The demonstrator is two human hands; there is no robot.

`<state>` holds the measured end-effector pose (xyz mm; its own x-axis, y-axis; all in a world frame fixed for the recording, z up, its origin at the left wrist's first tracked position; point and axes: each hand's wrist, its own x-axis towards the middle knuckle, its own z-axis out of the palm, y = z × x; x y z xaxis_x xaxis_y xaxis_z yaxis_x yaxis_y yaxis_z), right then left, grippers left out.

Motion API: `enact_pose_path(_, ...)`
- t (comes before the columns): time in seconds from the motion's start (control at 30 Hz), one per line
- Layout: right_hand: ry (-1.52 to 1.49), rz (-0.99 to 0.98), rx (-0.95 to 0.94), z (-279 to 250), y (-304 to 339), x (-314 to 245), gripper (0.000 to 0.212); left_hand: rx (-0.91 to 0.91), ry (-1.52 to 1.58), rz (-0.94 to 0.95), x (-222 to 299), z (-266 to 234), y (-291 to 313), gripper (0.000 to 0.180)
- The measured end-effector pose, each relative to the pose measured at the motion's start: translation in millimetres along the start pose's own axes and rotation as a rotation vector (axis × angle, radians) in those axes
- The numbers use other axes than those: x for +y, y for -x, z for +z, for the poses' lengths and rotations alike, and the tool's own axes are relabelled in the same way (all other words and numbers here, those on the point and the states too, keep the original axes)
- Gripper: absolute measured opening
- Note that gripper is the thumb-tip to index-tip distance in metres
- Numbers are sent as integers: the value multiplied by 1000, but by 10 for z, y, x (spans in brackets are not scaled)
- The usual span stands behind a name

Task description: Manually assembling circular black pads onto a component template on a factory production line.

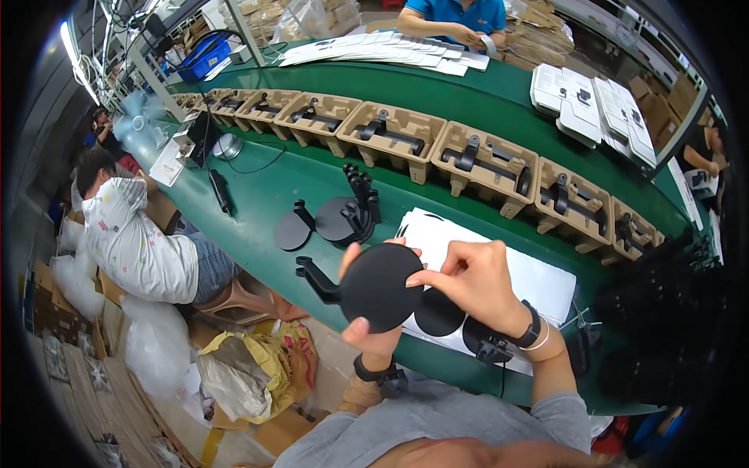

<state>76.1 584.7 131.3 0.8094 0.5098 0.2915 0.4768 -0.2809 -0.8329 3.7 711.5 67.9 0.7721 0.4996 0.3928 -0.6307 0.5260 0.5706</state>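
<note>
My left hand grips a black round disc base from below, thumb on its near rim, fingertips curling over its far edge. A black bracket arm sticks out from the disc toward the left. My right hand pinches the disc's right edge with thumb and forefinger. Under my hands lies a white sheet carrying black round pads. Just beyond, on the green table, stand more black disc stands.
A row of brown moulded pulp trays with black parts runs across the conveyor. White flat packs lie far right. A person in a blue shirt works opposite; another person sits at left. Cardboard and plastic bags fill the floor.
</note>
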Motion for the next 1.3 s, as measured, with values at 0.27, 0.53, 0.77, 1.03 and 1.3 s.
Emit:
enact_pose_path(0.27, 298, -928, 133, 278, -128, 89, 42, 150, 41, 74, 123, -171, -158, 80)
enact_pose_path(0.53, 421, -934, 207, 816, -9, 216, 33, 46, 283, -51, 58, -611, -98, 81)
enact_pose_path(0.77, 49, -547, 301, 964, -184, 247, 37, -15, 494, -383, -66, -822, -30, 81)
enact_pose_path(1.03, 310, -88, 518, 447, -1698, 974, 16, -83, -130, -412, 253, -1232, -50, 61)
enact_pose_path(1.3, 510, 225, 400, 138, -2120, 1212, 12, 53, -607, -246, 729, -1576, 263, 43)
